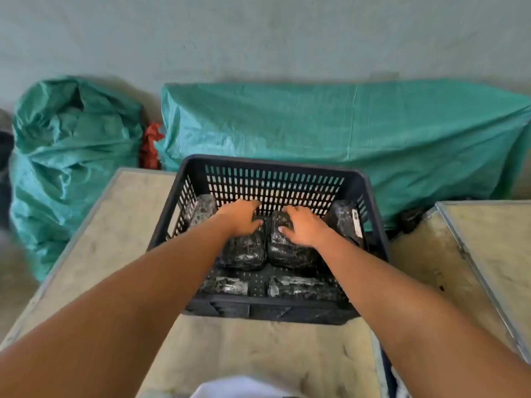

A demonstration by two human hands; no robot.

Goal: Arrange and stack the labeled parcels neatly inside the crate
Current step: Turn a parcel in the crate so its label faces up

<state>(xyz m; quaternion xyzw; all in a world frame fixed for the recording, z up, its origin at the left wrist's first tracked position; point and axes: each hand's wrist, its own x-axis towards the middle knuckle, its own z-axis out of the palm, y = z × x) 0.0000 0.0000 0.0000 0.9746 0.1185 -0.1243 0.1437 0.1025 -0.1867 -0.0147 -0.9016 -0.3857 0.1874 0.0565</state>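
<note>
A black slatted plastic crate point(270, 165) stands on a worn beige table point(115, 231). Inside lie several parcels wrapped in shiny black plastic. Two sit side by side in the middle: the left middle parcel point(247, 251) and the right middle parcel point(287, 251). My left hand point(241, 216) rests on top of the left one, fingers curled over its far end. My right hand point(304, 225) presses on the right one the same way. Another parcel point(204, 209) leans at the crate's left wall, and a parcel with a white label point(344, 219) leans at the right wall. Two more lie at the near wall point(301, 287).
Behind the table stand two green woven sacks, a bulky one point(71, 156) at the left and a long one point(344, 133) across the back, with red fabric point(149, 147) between them. A second beige table point(488, 254) stands to the right, across a narrow gap.
</note>
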